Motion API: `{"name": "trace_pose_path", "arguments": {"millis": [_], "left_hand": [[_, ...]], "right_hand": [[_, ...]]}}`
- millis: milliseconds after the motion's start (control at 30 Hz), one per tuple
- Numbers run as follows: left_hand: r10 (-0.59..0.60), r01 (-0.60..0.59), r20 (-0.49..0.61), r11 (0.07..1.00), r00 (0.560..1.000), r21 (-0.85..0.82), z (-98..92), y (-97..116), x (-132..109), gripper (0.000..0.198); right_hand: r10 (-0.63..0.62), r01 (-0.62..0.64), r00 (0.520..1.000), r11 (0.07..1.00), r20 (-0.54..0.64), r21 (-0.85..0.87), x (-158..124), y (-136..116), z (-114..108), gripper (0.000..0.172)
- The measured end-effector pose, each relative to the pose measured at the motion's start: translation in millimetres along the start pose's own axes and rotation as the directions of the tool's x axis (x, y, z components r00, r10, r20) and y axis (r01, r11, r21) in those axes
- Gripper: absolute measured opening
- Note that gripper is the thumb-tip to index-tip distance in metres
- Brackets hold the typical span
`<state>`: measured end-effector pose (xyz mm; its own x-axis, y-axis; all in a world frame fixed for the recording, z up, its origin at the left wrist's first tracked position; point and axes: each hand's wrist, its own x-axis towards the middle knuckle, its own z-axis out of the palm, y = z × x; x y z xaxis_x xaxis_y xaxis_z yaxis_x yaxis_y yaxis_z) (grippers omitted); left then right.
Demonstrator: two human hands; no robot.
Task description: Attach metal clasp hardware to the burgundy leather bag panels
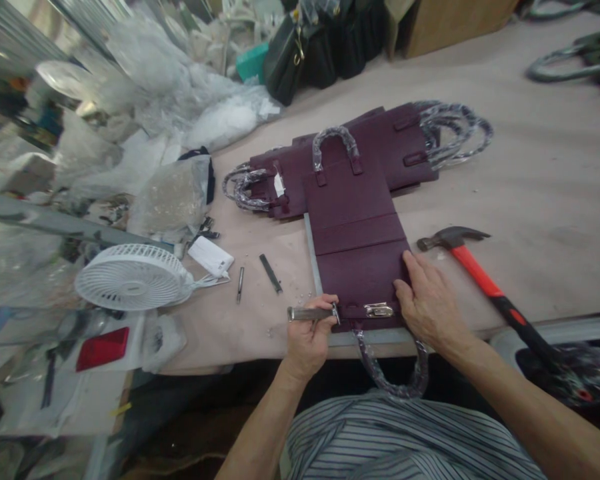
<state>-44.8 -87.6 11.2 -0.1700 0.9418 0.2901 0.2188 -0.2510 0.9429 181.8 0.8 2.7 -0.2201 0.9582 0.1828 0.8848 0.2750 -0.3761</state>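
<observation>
Workbench (530, 200) fills my feed, its pale top running under a stack of burgundy leather handbag bodies (365, 143) with plastic-wrapped handles (450, 130). One long burgundy leather panel (355, 250) lies out from that stack toward the person, along a grey metal strip (314, 257), and a wrapped loop handle (393, 373) hangs down past the bench edge. A red-handled claw hammer (473, 273) lies just beside the right hand (430, 300), while a white desk fan (133, 277), a small white box (210, 257) and a slim metal tool (240, 283) sit well off to the left. The right hand is open, its fingers spread flat on the panel's near end, pinning the leather. The left hand (307, 337) is closed around a steel punch (313, 313), as far as I can tell, with its tip at the panel's near edge, just left of a silver metal clasp (379, 310). I judge the work in hand to be fitting this clasp, and the next move calls for flat leather and a squarely placed tool tip.
</observation>
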Motion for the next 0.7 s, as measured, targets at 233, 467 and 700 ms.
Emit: {"name": "trace_pose_path", "arguments": {"millis": [233,467,700], "left_hand": [[0.012,-0.012,-0.020,1.000,1.000,0.000,1.7,-1,-1,0.010],[0.073,-0.070,-0.075,0.997,0.995,0.045,4.7,-5,-12,0.009],[0.119,-0.093,-0.164,0.983,0.979,0.158,11.5,-9,-36,0.014]], "right_hand": [[0.003,-0.003,1.000,1.000,-0.017,-0.016,-2,0,1,0.057],[-0.221,0.215,0.975,0.968,-0.034,-0.128,20,-29,-43,0.039],[-0.395,0.392,0.841,0.916,0.371,0.087,52,-63,-26,0.018]]}}
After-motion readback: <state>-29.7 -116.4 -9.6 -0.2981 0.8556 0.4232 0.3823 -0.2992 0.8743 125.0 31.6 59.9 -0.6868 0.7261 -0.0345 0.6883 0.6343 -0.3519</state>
